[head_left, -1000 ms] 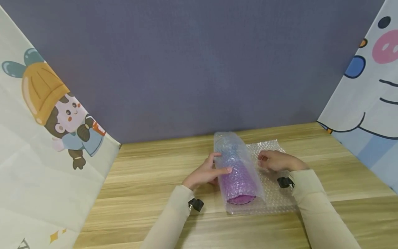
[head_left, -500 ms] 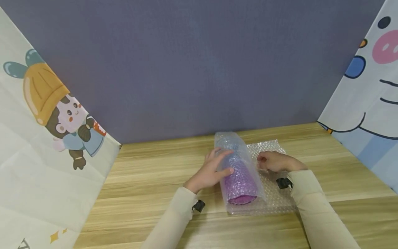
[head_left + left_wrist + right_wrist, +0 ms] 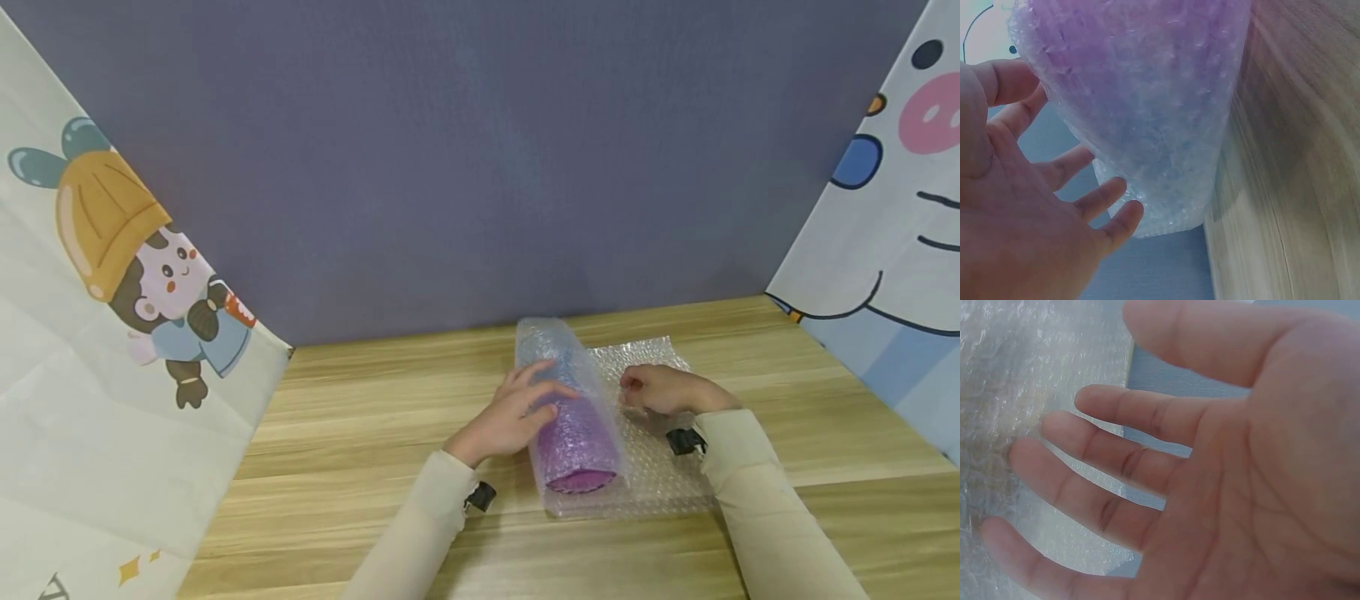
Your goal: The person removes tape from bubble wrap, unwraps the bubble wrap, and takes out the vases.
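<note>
Purple-blue cylinder (image 3: 579,446) in bubble wrap (image 3: 656,467): your left hand (image 3: 508,422) spread against its left side, right hand (image 3: 667,390) relaxed, empty; even pressure seems best.

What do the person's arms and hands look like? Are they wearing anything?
Long, plain, cream-coloured sleeves come down to about the wrists. There's a small black gadget by one wrist and another black gadget by the other. The left hand and right hand wear no gloves.
</note>
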Demonstrator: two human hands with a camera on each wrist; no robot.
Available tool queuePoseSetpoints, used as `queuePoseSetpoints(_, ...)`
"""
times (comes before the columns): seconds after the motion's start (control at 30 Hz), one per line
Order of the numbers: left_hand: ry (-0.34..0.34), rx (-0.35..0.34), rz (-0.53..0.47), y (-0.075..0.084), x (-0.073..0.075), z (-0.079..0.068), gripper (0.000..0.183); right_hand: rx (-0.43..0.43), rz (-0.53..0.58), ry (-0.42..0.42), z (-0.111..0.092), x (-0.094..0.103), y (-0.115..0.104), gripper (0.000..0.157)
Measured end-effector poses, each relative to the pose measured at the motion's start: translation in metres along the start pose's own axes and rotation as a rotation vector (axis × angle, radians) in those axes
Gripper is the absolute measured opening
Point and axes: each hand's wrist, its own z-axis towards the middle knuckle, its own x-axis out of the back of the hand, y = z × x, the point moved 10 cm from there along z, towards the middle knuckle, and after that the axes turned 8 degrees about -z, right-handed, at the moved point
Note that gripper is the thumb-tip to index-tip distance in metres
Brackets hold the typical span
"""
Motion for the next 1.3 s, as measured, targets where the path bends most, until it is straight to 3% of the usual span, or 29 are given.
queuePoseSetpoints(0.17, 0.041, 0.054, -0.011, -0.003, 0.006, 0.0, 0.024, 0.01, -0.003, 0.009, 0.0, 0.001, 0.0, 0.04)
queuePoseSetpoints(0.37, 0.071, 0.127, -0.042, -0.01, 0.014, -0.003, 0.033, 0.001, -0.004, 0.005, 0.0, 0.001, 0.002, 0.04)
queuePoseSetpoints(0.7, 0.027, 0.118, -0.128, -0.013, 0.018, -0.005, 0.033, -0.005, -0.01, -0.001, 0.001, 0.001, 0.005, 0.04)
queuePoseSetpoints(0.87, 0.028, 0.121, -0.125, -0.012, 0.017, -0.004, 0.034, -0.01, -0.016, -0.004, 0.001, 0.001, 0.007, 0.04)
queuePoseSetpoints(1.03, 0.045, 0.05, -0.027, 0.005, 0.013, -0.002, 0.028, -0.007, -0.009, -0.004, 0.001, 0.0, 0.006, 0.038)
queuePoseSetpoints(1.2, 0.046, -0.06, 0.204, 0.03, 0.008, -0.003, 0.018, 0.0, -0.014, 0.004, 0.002, 0.001, 0.005, 0.035)
queuePoseSetpoints(1.3, 0.036, -0.061, 0.303, 0.04, 0.004, -0.005, 0.022, 0.002, -0.012, 0.007, 0.001, 0.002, 0.005, 0.035)
